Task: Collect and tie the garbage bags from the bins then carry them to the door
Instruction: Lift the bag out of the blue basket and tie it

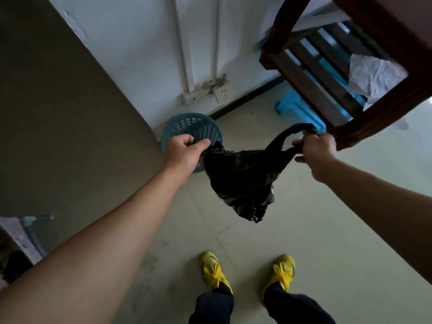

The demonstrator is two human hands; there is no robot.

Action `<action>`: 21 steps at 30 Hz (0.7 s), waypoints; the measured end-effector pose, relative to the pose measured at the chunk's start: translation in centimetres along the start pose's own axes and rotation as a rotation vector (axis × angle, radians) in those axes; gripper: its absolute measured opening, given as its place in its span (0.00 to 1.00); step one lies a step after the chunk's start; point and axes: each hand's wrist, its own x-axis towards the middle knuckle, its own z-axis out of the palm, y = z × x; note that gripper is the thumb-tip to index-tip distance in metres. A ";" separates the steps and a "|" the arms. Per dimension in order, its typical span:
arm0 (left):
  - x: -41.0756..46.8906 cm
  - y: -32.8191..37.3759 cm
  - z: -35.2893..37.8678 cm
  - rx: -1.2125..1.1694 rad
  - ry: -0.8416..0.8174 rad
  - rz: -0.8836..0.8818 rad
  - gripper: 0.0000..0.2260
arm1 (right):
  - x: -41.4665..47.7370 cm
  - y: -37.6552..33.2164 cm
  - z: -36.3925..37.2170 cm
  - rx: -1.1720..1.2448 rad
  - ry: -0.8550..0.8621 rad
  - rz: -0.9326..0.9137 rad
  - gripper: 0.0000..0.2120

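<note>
A black garbage bag (243, 181) hangs in the air above the floor, stretched between both hands. My left hand (184, 153) grips its left handle, bunched in my fist. My right hand (315, 150) grips the right handle, which loops up over my fingers. Behind my left hand a blue mesh bin (194, 127) stands on the floor against the wall; no bag shows inside it.
A tall brown panel (58, 113) fills the left side. A dark wooden chair (339, 78) juts in at the upper right, with a light blue plastic stool (297, 106) beneath it. Wall sockets (210, 93) sit above the bin. My yellow shoes (245, 270) stand on the pale floor.
</note>
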 end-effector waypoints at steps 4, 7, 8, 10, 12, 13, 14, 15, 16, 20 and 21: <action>-1.0 -4.3 4.8 0.022 -0.083 -0.052 0.14 | 3.0 5.9 -1.4 0.006 -0.015 0.047 0.12; -0.3 -8.2 9.2 0.003 -0.075 -0.074 0.10 | 6.5 11.1 -2.5 -0.012 -0.020 0.042 0.10; 0.3 -9.6 10.7 -0.006 -0.074 -0.080 0.11 | 7.5 12.7 -2.9 -0.016 -0.016 0.042 0.09; 1.2 -12.1 13.4 -0.022 -0.056 -0.103 0.15 | 9.5 15.7 -3.5 -0.014 0.002 0.060 0.10; 2.5 -15.2 15.8 -0.028 -0.001 -0.107 0.21 | 11.7 18.6 -3.8 -0.006 0.020 0.071 0.12; 3.3 -17.0 17.1 -0.040 0.017 -0.101 0.21 | 13.0 20.3 -3.7 0.005 0.024 0.073 0.12; 3.9 -18.4 18.4 -0.050 0.025 -0.087 0.17 | 14.2 21.8 -3.5 0.022 0.025 0.072 0.12; 4.3 -19.3 19.4 -0.043 0.029 -0.073 0.13 | 15.2 23.0 -3.2 0.041 0.020 0.066 0.12; 4.9 -20.5 20.6 -0.027 0.035 -0.047 0.12 | 16.4 24.4 -2.9 0.072 0.015 0.057 0.12; 7.6 -23.5 24.3 -0.016 0.045 0.112 0.19 | 19.8 29.4 -2.1 0.073 -0.079 -0.033 0.07; 8.3 -23.8 24.8 -0.041 0.060 0.144 0.19 | 20.3 30.3 -2.1 0.082 -0.132 -0.052 0.08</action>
